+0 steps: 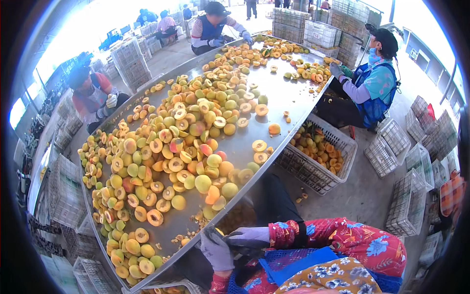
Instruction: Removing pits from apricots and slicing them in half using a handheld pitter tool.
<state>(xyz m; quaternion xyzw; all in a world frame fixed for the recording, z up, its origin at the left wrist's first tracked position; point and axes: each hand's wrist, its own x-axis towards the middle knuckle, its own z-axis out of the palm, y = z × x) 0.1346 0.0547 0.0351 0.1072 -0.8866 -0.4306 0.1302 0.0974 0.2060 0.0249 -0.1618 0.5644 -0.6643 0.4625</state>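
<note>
My left hand, in a grey-purple glove with dark fingers, is at the near edge of the metal sorting table. My right hand, gloved alike, comes in from the right and meets it. A yellow sliver of stone fruit shows between the hands; the rest is hidden by the gloves. Whether a tool is in the right hand cannot be seen. Just beyond lie small fruit pits. A large heap of whole and halved stone fruit, apricots or peaches, covers much of the table.
A plastic crate of fruit stands on the floor under the right edge; another crate is below the near edge. Co-workers sit at right, far end and left. Stacked crates line the right side.
</note>
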